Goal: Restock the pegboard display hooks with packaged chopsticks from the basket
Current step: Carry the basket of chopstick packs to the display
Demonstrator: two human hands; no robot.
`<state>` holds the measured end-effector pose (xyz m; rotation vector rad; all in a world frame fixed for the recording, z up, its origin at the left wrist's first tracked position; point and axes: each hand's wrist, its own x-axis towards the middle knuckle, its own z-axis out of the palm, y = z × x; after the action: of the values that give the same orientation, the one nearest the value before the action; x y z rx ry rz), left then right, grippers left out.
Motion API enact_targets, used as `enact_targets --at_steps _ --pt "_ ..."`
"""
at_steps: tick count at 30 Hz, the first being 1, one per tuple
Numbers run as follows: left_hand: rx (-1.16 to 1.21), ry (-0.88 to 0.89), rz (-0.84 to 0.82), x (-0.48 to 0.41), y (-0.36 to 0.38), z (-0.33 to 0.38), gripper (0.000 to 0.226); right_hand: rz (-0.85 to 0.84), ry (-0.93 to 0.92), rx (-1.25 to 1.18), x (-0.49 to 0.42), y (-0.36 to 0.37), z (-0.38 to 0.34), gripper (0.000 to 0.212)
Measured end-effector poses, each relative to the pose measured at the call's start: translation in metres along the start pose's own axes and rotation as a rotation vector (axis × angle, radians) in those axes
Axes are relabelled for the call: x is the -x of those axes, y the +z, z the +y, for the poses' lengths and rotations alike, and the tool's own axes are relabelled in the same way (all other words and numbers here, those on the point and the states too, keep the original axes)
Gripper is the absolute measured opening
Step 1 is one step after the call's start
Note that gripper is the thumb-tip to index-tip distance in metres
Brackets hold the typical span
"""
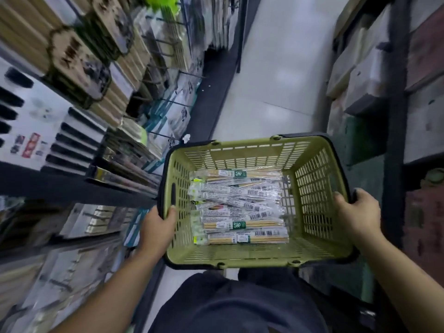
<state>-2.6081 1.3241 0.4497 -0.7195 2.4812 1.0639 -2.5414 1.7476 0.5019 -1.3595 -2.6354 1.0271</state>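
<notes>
Head view: the left hand grips the left rim of the green basket, thumb hooked inside; the right hand clamps the right rim, fingers curled over the edge. Packaged chopsticks lie piled on the basket floor. The pegboard display hooks stand to the left.

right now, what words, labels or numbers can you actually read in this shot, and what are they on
No text here can be quoted with confidence.
Green labels on the chopstick packs in the basket: white characters, too small to read.
Barcodes on those packs: digits too small.
Hanging packs on the display at left: large dark characters, blurred.
Red tags on a white pack, far left: blurred.
</notes>
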Motion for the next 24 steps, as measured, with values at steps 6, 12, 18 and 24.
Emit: enact_targets --at_steps 6,12,18,24 --pt "0.088 -0.167 0.082 -0.012 0.012 0.027 0.028 -0.230 -0.114 -0.016 -0.087 0.024 -0.061 0.014" --pt "0.195 -0.356 0.211 -0.009 0.030 0.045 0.030 -0.366 -0.218 0.071 -0.168 0.060 -0.120 0.016" --pt "0.269 -0.444 0.292 -0.008 0.041 0.046 0.028 -0.407 -0.371 0.157 -0.206 0.084 -0.171 0.018" --pt "0.335 -0.483 0.382 -0.007 0.052 0.047 0.024 -0.368 -0.511 0.194 -0.208 0.104 -0.217 0.020"
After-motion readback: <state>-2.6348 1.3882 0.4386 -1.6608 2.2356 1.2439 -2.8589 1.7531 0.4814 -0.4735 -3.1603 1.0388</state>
